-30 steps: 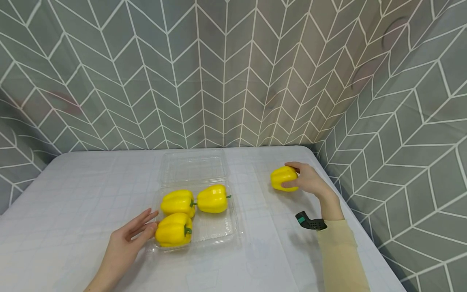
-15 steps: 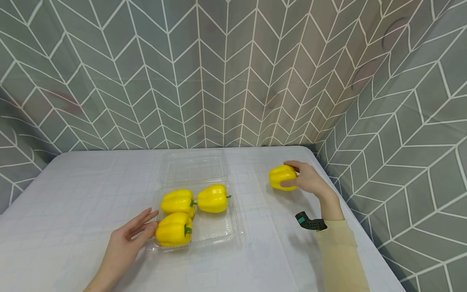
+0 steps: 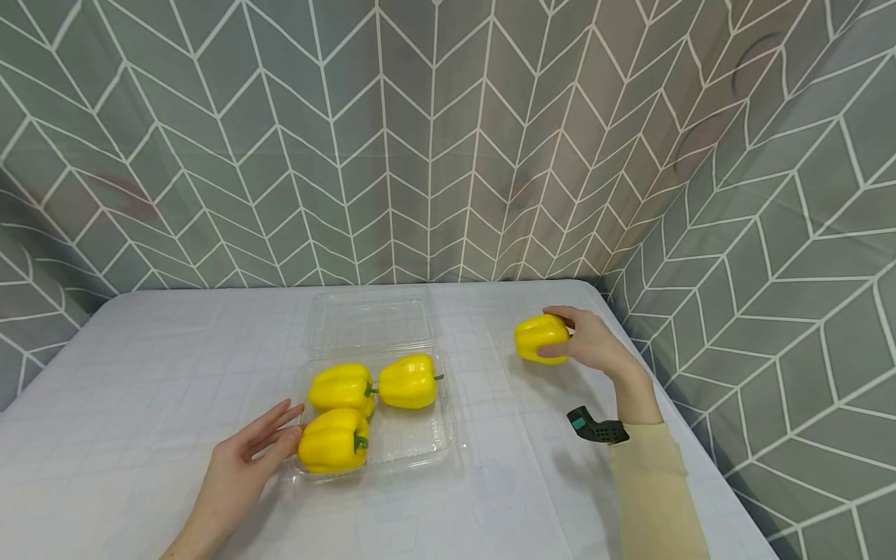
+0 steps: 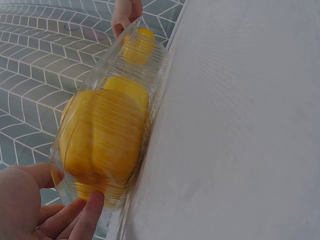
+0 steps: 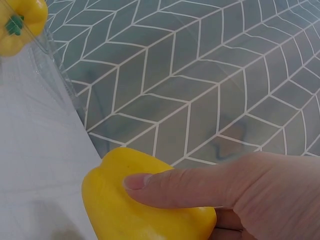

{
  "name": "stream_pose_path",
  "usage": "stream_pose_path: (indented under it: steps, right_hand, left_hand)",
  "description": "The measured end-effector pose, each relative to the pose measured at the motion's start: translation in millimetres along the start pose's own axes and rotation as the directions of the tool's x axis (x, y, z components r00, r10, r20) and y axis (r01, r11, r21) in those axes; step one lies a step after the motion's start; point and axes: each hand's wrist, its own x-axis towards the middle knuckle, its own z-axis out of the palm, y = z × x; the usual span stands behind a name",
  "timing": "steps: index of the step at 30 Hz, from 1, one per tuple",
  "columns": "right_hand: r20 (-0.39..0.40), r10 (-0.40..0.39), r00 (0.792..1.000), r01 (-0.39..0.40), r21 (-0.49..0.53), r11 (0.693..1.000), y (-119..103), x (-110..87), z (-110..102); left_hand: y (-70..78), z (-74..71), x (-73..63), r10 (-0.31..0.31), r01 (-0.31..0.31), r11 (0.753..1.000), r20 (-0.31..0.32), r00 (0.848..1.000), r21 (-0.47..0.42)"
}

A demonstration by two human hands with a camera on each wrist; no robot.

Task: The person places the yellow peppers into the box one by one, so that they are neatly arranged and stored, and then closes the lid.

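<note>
My right hand (image 3: 591,341) grips a yellow bell pepper (image 3: 537,338) at the right side of the table, thumb on the near side and fingers round the far side. In the right wrist view the thumb lies across this bell pepper (image 5: 142,200). My left hand (image 3: 245,455) holds the left edge of a clear plastic clamshell container (image 3: 420,439), and its fingertips (image 4: 95,200) show against the ribbed wall in the left wrist view. Inside lie a front bell pepper (image 3: 334,442), a back-left bell pepper (image 3: 341,387) and a back-right bell pepper (image 3: 407,381), all yellow with green stems.
The container's lid (image 3: 371,323) lies folded back flat behind its base. A white cloth covers the table (image 3: 140,373). A grey curtain (image 3: 406,155) with white chevron lines hangs behind and to the right. A black strap (image 3: 596,425) sits on the right wrist.
My right hand has shifted slightly left and up in the head view with the bell pepper in its grip. The left hand and the container have stayed in place.
</note>
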Motion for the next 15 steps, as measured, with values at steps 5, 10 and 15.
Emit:
stream_pose_path:
  steps: [5,10,15]
  right_hand:
    - [-0.002,-0.004,1.0,0.004,-0.001,1.0,-1.6,-0.8,0.0]
    - [-0.004,-0.005,1.0,0.005,-0.005,1.0,-3.5,-1.1,-0.2]
    - [-0.006,-0.012,1.0,0.012,-0.009,1.0,-5.2,-1.6,-0.3]
  left_hand:
    - [0.0,-0.1,-0.1,-0.001,0.001,1.0,0.0,1.0,-0.004]
    - [0.6,-0.3,0.0,-0.008,0.008,1.0,0.003,1.0,-0.003]
    - [0.9,-0.7,0.1,-0.018,0.018,1.0,0.008,1.0,-0.004]
